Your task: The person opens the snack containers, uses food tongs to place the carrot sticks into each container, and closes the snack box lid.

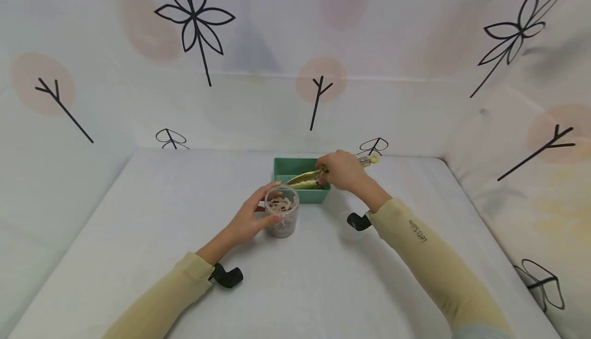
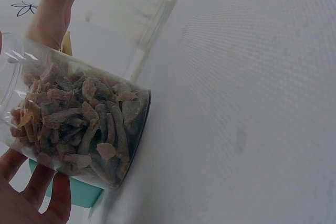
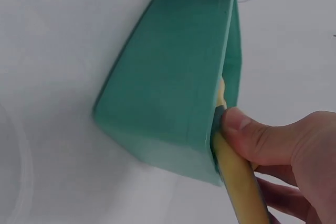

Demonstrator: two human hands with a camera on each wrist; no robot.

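My left hand [image 1: 251, 221] grips a clear plastic jar [image 1: 287, 223] at its side, thumb in front and fingers behind. The jar stands next to the green bin, and the left wrist view shows pale brown, dried-looking strips [image 2: 79, 119] inside. My right hand [image 1: 342, 170] holds a pair of yellow tongs [image 1: 302, 177] by the arms, thumb pressed on one arm [image 3: 239, 177]. The tongs slant across the green rectangular bin [image 1: 302, 195], with their front ends at its opening and their yellow end ring [image 1: 374, 159] sticking out behind the hand. The bin's contents are mostly hidden.
A faint clear round disc [image 3: 16, 166] lies on the white table [image 1: 295, 287], near my right wrist. Dark wrist cameras [image 1: 228, 276] hang below both sleeves. Behind the bin rises a white backdrop [image 1: 258, 113] with plant drawings, and similar cloth walls stand at both sides.
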